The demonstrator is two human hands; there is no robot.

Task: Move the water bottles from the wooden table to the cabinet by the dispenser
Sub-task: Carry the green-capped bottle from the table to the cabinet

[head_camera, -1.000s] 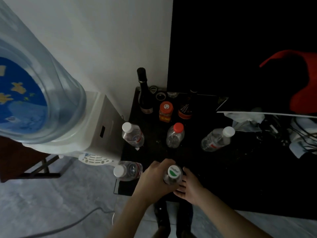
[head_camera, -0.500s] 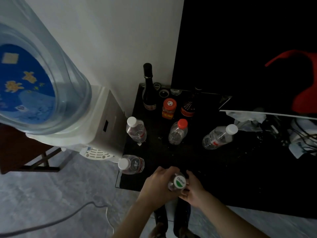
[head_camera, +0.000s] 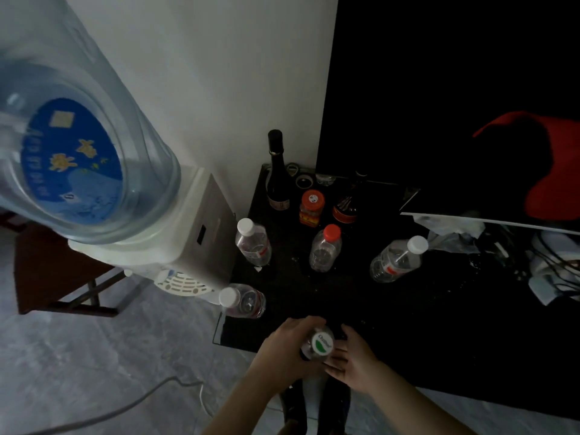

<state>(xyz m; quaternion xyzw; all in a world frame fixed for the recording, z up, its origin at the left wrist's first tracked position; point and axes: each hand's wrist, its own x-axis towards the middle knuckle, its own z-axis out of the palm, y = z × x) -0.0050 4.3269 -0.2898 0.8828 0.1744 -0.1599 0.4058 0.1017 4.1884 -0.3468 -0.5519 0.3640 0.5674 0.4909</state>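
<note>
Black cabinet top, right of the dispenser, carries four clear water bottles: one upright at 11 o'clock from the hands, one red-capped at 12 o'clock, one leaning at 1 o'clock, and one at the left front corner, just beside the dispenser's drip tray.

Fifth bottle, green-and-white cap, is at the front edge of the cabinet. Left hand is wrapped round its body, fingers clamped on it. Right hand lies against its right side with fingers spread and flat, steadying rather than gripping. Whether the base is on the surface cannot be told; the hands hide it.

Change noted: over the last second the bottle and both hands have dropped lower in the view and nearer the front edge, while the right hand has opened from a loose cup to a flat palm. The four standing bottles hold the same arrangement. Some of that drop is the camera's own tilt.

Judgement: this is the set-down of the current bottle, near complete. Release calls for the left fingers to open once the base is seated. Risk: the spot is close to the edge, so a careless withdrawal could tip it off. No wooden table is in view, so the number left to fetch cannot be told.
</note>
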